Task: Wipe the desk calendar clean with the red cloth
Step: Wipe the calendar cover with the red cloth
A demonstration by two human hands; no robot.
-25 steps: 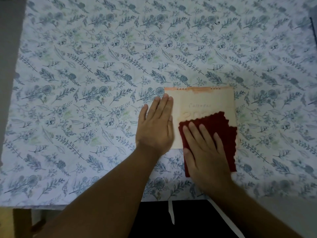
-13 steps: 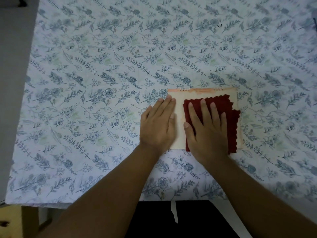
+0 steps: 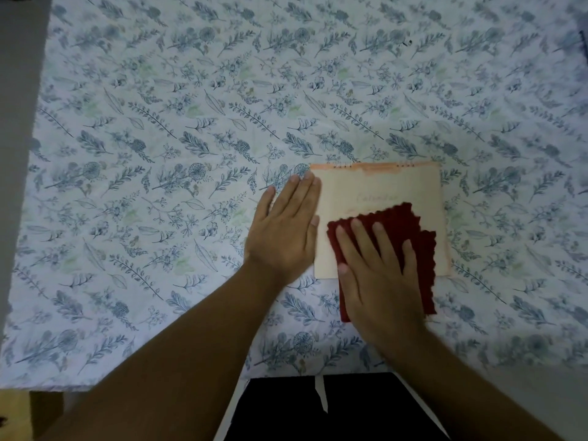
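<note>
Head | desk calendar (image 3: 381, 186) flat — spiral edge far, long axis left-right | hands flat: left hand (image 3: 283, 230) on calendar, right hand (image 3: 378, 275) on red cloth (image 3: 401, 224)

Right hand (image 3: 380, 278) flat on the red cloth (image 3: 399, 224) over the desk calendar (image 3: 381, 186); left hand (image 3: 284, 230) pins its left edge.

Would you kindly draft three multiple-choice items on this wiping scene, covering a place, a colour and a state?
1. Where does the left hand rest?
A. on the desk calendar's left edge
B. on the cloth
C. off the table

2. What colour is the cloth?
A. blue
B. red
C. white

3. How does the desk calendar lie?
A. standing upright
B. flat on the tablecloth
C. lifted up

Answers:
1 A, its fingers overlap that edge.
2 B, dark red under the right hand.
3 B, it lies flat on the floral tablecloth.
</note>
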